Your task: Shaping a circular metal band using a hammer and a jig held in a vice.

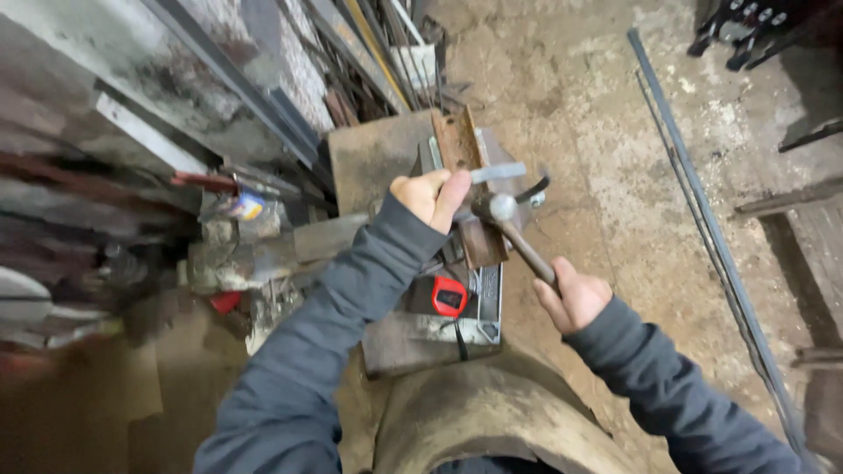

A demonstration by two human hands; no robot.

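The right hand (pixel 575 297) is clenched around the dark handle of a steel-headed hammer (pixel 502 211), whose head is at a rusty brown angle-iron piece (pixel 461 145). The left hand (pixel 428 197) grips a flat grey metal strip (pixel 496 173) lying across this piece. A red tape measure (pixel 450 296) lies below on the grey metal plate (pixel 413 338).

Angle iron (pixel 461 145) looked rusty, rough; hammer (pixel 502 211) head was smooth bright steel; tape measure (pixel 450 296) glossy red plastic; floor (pixel 597 132) rough concrete.

A rust-brown angle iron (pixel 458 140) is showing orange flecks. The hammer (pixel 502 209) head is gleaming silver-grey on a dark handle. A red and black tape measure (pixel 449 296) is lying beside grey steel, and dark grey sleeves (pixel 351 298) are covering both arms.
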